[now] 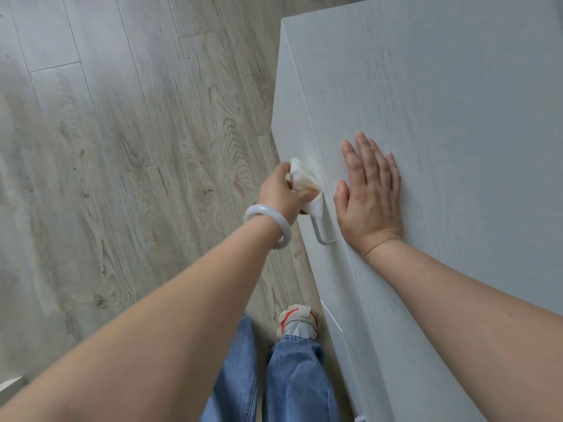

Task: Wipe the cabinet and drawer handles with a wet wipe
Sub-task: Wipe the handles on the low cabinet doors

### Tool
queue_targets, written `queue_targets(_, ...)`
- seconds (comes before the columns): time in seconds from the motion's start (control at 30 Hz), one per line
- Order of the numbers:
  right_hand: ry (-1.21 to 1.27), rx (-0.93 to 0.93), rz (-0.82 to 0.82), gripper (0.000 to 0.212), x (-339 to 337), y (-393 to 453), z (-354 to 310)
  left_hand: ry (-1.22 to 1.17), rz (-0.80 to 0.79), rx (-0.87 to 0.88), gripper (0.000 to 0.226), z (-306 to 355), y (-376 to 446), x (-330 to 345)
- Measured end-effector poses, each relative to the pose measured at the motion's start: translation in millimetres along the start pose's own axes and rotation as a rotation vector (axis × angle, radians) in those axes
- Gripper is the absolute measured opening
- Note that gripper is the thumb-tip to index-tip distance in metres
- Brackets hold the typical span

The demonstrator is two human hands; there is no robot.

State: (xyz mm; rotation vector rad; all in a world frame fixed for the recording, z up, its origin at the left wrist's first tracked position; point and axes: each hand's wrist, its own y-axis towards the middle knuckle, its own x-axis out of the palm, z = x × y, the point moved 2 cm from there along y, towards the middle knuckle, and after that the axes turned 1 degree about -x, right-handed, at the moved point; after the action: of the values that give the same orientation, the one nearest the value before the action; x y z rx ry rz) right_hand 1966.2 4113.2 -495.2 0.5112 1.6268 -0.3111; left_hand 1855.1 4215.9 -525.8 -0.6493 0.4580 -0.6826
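A white cabinet (pixel 441 102) fills the right side, seen from above. On its front face a slim metal handle (pixel 320 234) sticks out. My left hand (pixel 280 196) grips a crumpled white wet wipe (pixel 304 182) that is wrapped round the upper part of that handle; the wipe shows a yellowish stain. A pale bangle sits on my left wrist. My right hand (pixel 370 193) lies flat on the cabinet top near the front edge, fingers straight, holding nothing.
Grey wood-grain flooring (pixel 122 147) spreads to the left of the cabinet. My legs in blue jeans and a shoe (pixel 298 322) stand close to the cabinet front. A second drawer front (pixel 332 322) shows below.
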Motion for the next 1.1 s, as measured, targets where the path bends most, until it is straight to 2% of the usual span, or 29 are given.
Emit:
queue_targets(0.1,0.001,0.003,-0.008,0.058,-1,0,0,0.139,-0.062,0.071,0.034,8,7,-5)
queue_targets(0.2,-0.001,0.009,-0.015,0.058,-2,1,1,-0.023,-0.207,-0.055,0.021,8,7,-11)
queue_targets(0.3,-0.005,0.006,-0.019,0.058,-2,0,0,-0.188,-0.394,-0.211,0.030,13,10,-22)
queue_targets(0.4,-0.001,0.005,-0.025,0.058,-2,0,0,-0.314,-0.536,-0.281,0.032,20,8,-29)
queue_targets(0.43,0.001,0.005,-0.025,0.058,-2,0,1,-0.346,-0.527,-0.301,0.037,21,8,-30)
queue_targets(0.5,0.005,0.004,-0.025,0.058,-2,1,0,-0.352,-0.405,-0.319,0.044,21,9,-27)
queue_targets(0.7,0.003,0.001,-0.013,0.058,-2,1,0,-0.059,-0.090,-0.136,0.010,9,11,-3)
queue_targets(0.83,0.003,0.002,-0.015,0.058,-2,2,0,0.181,0.049,0.023,0.009,13,-5,4)
queue_targets(0.9,-0.003,0.004,-0.018,0.059,-2,2,0,0.070,0.114,-0.010,0.010,7,-13,10)
queue_targets(1.1,0.002,0.000,0.000,0.059,-2,2,-1,-0.334,0.263,-0.255,0.006,-11,-32,25)
